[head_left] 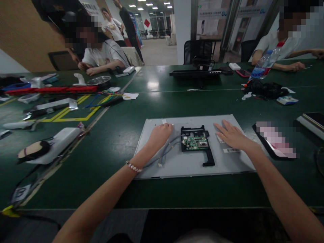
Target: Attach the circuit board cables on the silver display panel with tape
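Observation:
A grey metal panel lies flat on the green table in front of me. A green circuit board in a black frame sits at its middle, with grey cables running off to the left. My left hand rests on the panel's upper left with its fingers curled down near a strip of tape; whether it grips anything is hidden. My right hand lies flat on the panel's right side, fingers spread, beside a barcode label.
Tools, a red strip, a metal bowl and white plastic parts lie at the left. A water bottle and black bundle stand at far right. Two people sit across the table. A dark tray lies right of the panel.

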The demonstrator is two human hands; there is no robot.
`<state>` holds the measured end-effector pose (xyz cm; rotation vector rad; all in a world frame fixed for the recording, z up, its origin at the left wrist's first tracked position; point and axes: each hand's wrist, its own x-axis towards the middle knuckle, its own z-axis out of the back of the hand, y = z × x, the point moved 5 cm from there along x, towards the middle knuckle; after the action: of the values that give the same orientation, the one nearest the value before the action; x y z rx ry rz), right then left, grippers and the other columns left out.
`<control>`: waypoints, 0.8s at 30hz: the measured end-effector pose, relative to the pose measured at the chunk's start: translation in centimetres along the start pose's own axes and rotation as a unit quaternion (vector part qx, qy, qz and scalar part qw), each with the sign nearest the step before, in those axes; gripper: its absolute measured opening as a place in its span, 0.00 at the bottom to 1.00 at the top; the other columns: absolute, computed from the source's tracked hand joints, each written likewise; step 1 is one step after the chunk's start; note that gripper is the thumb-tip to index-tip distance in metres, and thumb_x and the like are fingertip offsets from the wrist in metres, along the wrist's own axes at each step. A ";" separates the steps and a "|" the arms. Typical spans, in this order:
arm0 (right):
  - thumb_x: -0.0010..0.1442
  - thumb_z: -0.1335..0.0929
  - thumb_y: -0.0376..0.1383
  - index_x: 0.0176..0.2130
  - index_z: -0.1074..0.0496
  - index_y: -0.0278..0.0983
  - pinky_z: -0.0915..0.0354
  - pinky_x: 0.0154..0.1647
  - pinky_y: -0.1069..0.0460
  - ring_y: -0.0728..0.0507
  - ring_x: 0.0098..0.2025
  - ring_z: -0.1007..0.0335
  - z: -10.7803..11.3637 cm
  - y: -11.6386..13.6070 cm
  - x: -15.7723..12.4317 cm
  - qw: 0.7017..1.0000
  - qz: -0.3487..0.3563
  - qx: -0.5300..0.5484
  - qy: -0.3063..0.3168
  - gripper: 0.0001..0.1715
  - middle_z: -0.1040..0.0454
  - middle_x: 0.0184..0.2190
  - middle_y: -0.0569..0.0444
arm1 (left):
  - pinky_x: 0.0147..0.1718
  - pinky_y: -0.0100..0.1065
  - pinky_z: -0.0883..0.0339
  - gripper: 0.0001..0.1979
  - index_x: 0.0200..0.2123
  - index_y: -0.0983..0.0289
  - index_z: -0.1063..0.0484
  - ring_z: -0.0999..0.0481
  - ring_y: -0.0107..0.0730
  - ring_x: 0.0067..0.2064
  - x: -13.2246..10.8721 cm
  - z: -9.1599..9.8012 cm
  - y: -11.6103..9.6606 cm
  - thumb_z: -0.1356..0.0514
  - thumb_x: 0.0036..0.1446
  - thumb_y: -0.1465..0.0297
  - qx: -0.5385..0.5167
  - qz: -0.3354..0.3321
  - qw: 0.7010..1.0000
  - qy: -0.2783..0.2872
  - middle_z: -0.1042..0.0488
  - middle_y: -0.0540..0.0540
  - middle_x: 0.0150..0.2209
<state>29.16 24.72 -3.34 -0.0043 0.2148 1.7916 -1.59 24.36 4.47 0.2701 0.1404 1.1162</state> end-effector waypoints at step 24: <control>0.67 0.52 0.55 0.69 0.54 0.48 0.49 0.65 0.36 0.33 0.71 0.59 -0.8 -1.1 0.2 0.999 0.022 -0.010 -0.030 0.36 0.57 0.71 0.49 | 0.66 0.40 0.56 0.35 0.68 0.69 0.54 0.57 0.40 0.70 0.1 -3.9 5.4 0.61 0.67 0.53 -0.308 -0.006 0.951 0.014 0.53 0.61 0.70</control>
<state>30.13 25.03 -4.27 0.0412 0.1553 1.8342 -7.18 27.26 2.31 -0.3039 -0.1840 1.0985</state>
